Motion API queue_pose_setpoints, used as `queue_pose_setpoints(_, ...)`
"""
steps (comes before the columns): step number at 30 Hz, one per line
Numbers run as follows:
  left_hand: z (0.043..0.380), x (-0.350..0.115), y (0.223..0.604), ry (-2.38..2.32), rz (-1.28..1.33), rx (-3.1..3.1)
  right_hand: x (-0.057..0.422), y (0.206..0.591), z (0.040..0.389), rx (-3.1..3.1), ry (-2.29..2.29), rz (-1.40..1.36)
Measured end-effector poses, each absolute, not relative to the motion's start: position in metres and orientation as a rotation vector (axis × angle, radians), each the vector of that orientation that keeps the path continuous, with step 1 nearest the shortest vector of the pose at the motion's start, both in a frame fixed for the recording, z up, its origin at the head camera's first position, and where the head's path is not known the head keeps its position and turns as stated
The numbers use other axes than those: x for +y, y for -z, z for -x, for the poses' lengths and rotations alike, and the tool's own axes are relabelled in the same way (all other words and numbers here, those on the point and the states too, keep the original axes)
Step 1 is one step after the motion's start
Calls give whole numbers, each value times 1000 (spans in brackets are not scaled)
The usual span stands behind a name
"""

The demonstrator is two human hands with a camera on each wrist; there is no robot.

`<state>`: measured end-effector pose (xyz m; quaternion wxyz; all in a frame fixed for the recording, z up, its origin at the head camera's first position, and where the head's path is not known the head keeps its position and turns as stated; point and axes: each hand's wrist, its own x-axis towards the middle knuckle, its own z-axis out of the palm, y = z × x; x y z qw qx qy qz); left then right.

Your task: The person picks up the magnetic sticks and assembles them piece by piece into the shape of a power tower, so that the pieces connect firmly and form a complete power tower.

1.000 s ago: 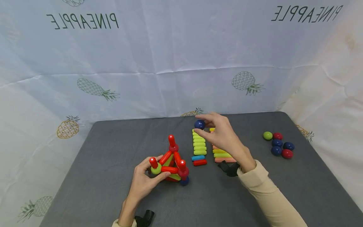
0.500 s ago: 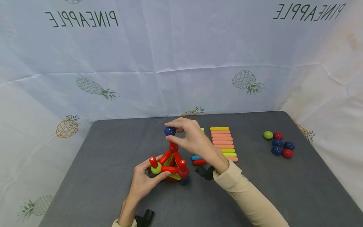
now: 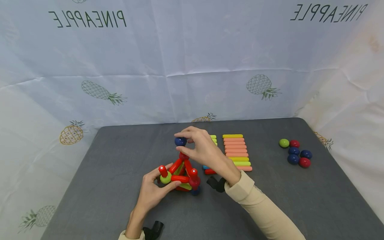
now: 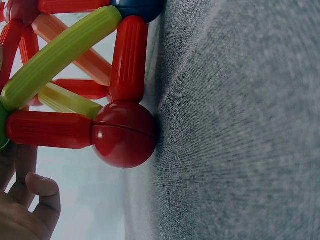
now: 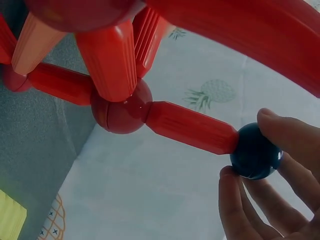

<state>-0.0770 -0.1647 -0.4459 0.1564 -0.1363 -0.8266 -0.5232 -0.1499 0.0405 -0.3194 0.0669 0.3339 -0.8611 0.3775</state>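
Note:
A dark blue ball (image 5: 255,151) is pinched between the thumb and fingers of my right hand (image 3: 201,146). In the right wrist view it meets the end of a short red rod (image 5: 192,127) rising from a red ball (image 5: 121,106). My left hand (image 3: 154,190) grips the side of the ball-and-rod structure (image 3: 180,179), thumb in front on a red rod, near a green ball (image 3: 165,178). Two other short red rods stand upright on its top corners. Green, red and orange rods and a red lower ball (image 4: 125,135) show in the left wrist view.
Right of the structure lies a column of orange, yellow and green rods (image 3: 235,146). Another column of rods (image 3: 210,171) is partly hidden behind my right hand. Several loose balls (image 3: 294,151) sit at the table's right. A pineapple-print cloth (image 3: 168,60) hangs behind the table (image 3: 120,156).
My right hand has carried the blue ball left from above the rods, then lowered it onto the back upright red rod. My left hand has stayed on the structure.

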Motion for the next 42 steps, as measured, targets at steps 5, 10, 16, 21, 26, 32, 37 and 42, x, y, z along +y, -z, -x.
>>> queue_pose_setpoints(5,77,-165,445,1500,391,-2367,45,320,147,-2561,-1134,-1001)
queue_pose_setpoints(10,77,-165,446,1499,392,-2367,61,318,146,-2511,-1144,-960)
queue_pose_setpoints(16,77,-164,446,1505,368,-2379,104,323,152,-2526,-1153,-824)
queue_pose_setpoints(21,77,-164,446,1505,357,-2388,158,338,165,-2602,-1051,-626)
queue_pose_setpoints(26,76,-164,447,1503,342,-2394,218,357,174,-2629,-918,-434)
queue_pose_setpoints(32,76,-164,446,1510,341,-2398,284,380,166,-2675,-782,-236)
queue_pose_setpoints(37,75,-164,447,1519,344,-2394,320,399,153,-2725,-685,-170)
queue_pose_setpoints(42,76,-164,447,1516,352,-2391,339,416,142,-2834,-590,-125)
